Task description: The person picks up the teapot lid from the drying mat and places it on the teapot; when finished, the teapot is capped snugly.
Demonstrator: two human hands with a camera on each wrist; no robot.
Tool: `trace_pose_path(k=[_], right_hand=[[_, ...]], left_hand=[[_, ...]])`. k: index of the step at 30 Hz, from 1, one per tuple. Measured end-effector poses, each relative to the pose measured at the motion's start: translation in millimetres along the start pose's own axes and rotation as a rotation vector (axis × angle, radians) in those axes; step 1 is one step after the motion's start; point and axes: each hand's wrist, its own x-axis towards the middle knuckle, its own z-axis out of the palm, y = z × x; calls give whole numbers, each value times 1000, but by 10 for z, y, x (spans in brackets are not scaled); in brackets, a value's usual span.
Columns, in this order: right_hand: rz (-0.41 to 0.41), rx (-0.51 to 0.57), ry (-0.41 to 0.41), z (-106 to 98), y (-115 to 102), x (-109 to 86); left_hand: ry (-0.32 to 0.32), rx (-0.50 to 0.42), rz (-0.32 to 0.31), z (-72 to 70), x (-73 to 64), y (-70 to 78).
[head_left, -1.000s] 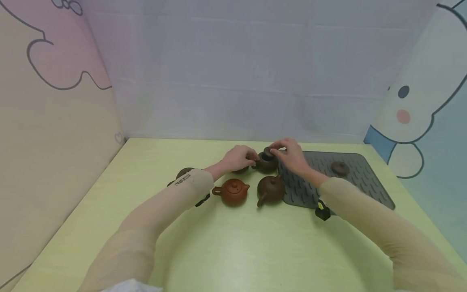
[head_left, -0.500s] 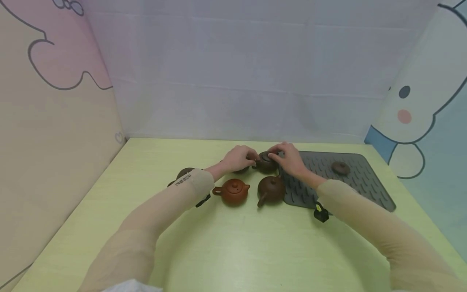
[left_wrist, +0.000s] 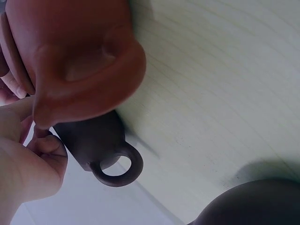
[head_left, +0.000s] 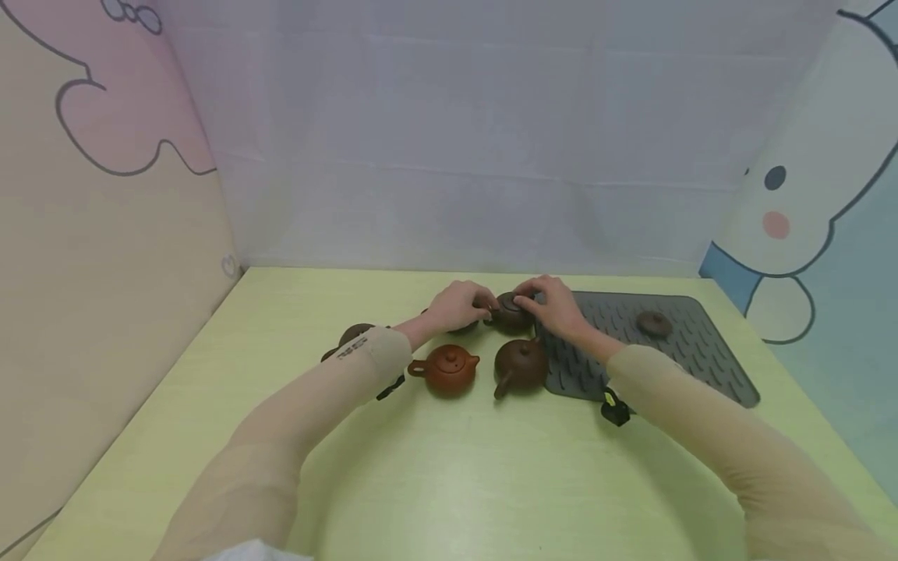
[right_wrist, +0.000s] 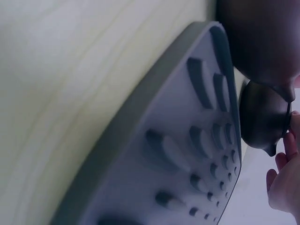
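Observation:
At the back of the table, my left hand (head_left: pixel 456 305) pinches the side handle of a small dark brown teapot (head_left: pixel 515 321). My right hand (head_left: pixel 554 306) holds the dark lid (head_left: pixel 510 301) between thumb and fingers, down on that pot's mouth. In the right wrist view, the fingers of my right hand (right_wrist: pixel 285 180) curl at the rim of the dark pot (right_wrist: pixel 262 115). Another dark teapot (head_left: pixel 464 323) sits partly hidden under my left hand; its ring handle (left_wrist: pixel 133 168) shows in the left wrist view.
Nearer to me stand a reddish-brown teapot (head_left: pixel 450 371) and a dark brown teapot (head_left: pixel 522 366). Behind my left sleeve, one more dark teapot (head_left: pixel 355 333) is partly covered. A grey ridged mat (head_left: pixel 694 354) lies at right, bearing a loose brown lid (head_left: pixel 654 324).
My right hand has lowered the dark lid from just above the back teapot onto its opening. The left hand has stayed at the handle.

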Motion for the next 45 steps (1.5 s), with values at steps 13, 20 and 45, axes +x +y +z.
trace_pose_path(k=[13, 20, 45], right_hand=[[1, -2, 28, 46, 4, -41], [11, 14, 27, 51, -6, -42], [-4, -1, 25, 34, -20, -33]], left_hand=[[38, -57, 46, -47, -26, -94], [52, -113, 153, -237, -109, -231], [10, 74, 4, -580, -470, -738]])
